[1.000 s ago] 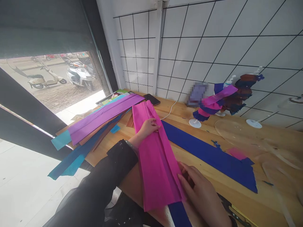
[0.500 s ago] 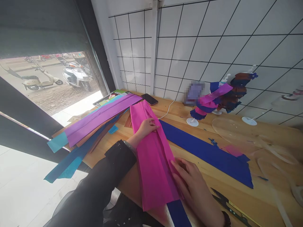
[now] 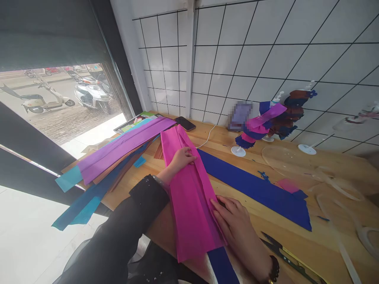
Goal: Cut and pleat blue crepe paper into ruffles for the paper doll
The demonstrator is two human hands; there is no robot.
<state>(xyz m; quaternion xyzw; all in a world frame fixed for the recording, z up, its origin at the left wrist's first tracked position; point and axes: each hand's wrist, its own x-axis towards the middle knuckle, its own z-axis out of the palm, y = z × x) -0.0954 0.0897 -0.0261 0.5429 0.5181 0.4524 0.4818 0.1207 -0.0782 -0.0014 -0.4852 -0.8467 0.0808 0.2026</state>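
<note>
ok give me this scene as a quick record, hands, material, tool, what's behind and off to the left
left hand: on the pink sheet, fingers at its lengthwise fold
right hand: fingers at the sheet's right edge, nearer the wearer
material: pink sheet, creased lengthwise
beside it: dark blue strip, flat on the wooden table
tool: black and yellow cutter, right of the right hand
behind: dark phone, lying flat
off to the left: purple sheet over other coloured strips
</note>
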